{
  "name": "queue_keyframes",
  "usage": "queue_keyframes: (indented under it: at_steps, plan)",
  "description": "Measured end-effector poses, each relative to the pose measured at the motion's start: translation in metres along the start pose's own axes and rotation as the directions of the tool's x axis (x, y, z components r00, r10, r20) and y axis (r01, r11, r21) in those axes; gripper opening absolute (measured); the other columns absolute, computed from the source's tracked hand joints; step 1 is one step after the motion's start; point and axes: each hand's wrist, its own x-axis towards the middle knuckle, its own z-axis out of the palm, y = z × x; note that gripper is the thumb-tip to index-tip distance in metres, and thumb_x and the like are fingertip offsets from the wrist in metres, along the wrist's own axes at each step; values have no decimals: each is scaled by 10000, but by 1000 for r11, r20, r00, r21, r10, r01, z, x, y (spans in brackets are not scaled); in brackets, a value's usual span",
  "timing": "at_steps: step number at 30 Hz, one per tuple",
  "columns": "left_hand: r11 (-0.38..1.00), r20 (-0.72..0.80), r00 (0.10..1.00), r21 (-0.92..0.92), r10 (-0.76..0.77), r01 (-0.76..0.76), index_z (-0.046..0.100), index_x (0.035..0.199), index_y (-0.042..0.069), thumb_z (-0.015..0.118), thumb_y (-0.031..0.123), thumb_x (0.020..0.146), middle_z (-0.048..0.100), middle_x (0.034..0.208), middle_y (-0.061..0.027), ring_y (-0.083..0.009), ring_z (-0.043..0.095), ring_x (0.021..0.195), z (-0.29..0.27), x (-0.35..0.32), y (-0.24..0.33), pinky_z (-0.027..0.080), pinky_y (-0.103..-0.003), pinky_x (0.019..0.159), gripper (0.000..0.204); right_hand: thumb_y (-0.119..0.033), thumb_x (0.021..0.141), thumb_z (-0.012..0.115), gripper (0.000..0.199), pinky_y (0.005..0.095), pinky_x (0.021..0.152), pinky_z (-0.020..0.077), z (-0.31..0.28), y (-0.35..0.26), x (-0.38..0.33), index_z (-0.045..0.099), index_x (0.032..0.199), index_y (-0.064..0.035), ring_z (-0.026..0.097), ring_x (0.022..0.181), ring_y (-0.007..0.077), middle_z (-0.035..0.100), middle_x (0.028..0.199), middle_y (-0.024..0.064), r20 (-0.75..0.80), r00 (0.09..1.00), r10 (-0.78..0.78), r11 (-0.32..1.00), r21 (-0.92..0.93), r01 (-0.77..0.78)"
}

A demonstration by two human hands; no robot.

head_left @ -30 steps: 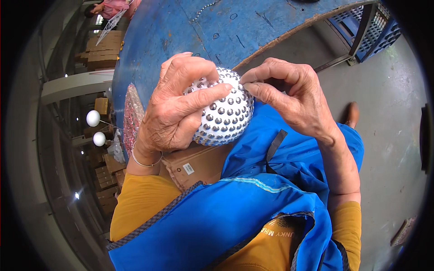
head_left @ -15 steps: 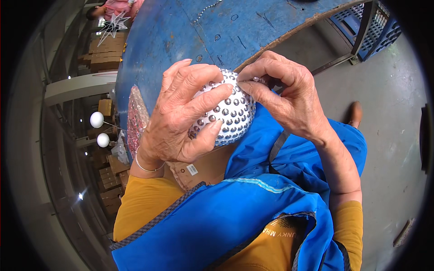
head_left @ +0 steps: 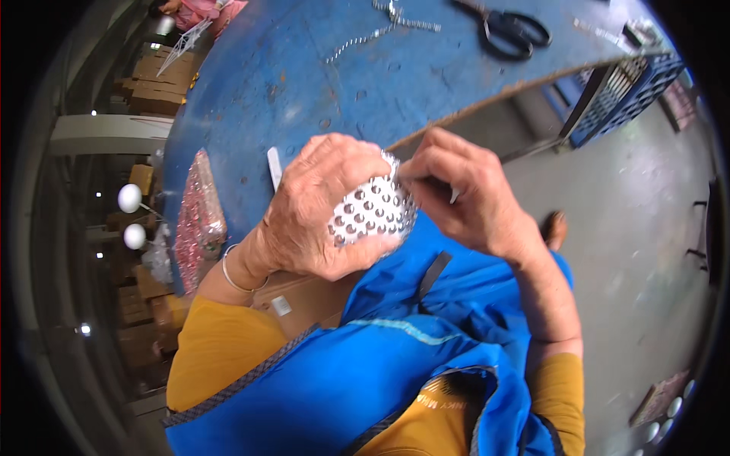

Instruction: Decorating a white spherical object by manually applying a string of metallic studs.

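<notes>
A white ball, covered with rows of shiny silver studs, sits above my lap near the table edge. My left hand wraps round its left side, with the fingers over the top and the thumb below. At the ball's upper right, my right hand is closed in a pinch, its fingertips against the studded surface. Something small and pale shows between its fingers, too hidden to name. Strands of silver beads lie on the blue table, with dark-handled scissors to their right.
A white strip and a red glittery package lie left of my hands. Below them is a cardboard box. White balls on sticks stand at the left. A blue crate is at right; a person in pink is far left.
The view has shifted, bringing the scissors and more of the bead strands into sight. My left hand has turned and covers more of the ball. The right hand still pinches at its upper right.
</notes>
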Motion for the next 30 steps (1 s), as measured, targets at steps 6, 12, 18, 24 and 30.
queue_keyframes:
  at_steps: [6,12,18,24,30]
  plan:
    - [997,-90,996,-78,-29,22,587,1132,-18,736,333,757,597,1123,-181,-341,576,1041,-12,4,-24,421,-458,937,534,20,786,633,107,284,611,490,-20,-18,16,618,892,20,595,675,161,606,768,87,142,939,315,945,42,-323]
    - [742,674,733,-443,-95,504,649,1032,-72,695,320,819,674,903,-102,-152,625,823,-5,39,-75,493,-293,744,449,-24,768,641,138,314,643,506,-9,-31,38,623,894,29,648,704,191,648,765,160,62,935,348,937,6,-349]
    - [627,703,708,-580,62,520,672,1004,-53,699,240,821,684,826,-61,-94,617,732,15,63,-81,503,-253,675,346,-150,843,601,175,359,659,505,-76,65,74,633,923,3,636,709,276,645,802,179,-215,967,137,653,-715,-251]
    - [470,667,738,-623,-97,625,675,981,-15,691,194,828,691,835,-72,-95,636,759,5,54,-82,516,-229,702,259,-134,826,496,233,448,808,518,-97,141,89,683,869,-1,640,901,421,653,958,261,-225,861,456,205,-915,-347]
    - [495,641,757,-620,-128,609,623,1048,-15,724,172,787,694,838,-92,-123,660,777,8,65,-71,525,-230,728,336,-239,768,567,314,418,831,514,-102,134,102,695,923,1,655,924,376,663,938,251,-375,778,503,188,-832,-522]
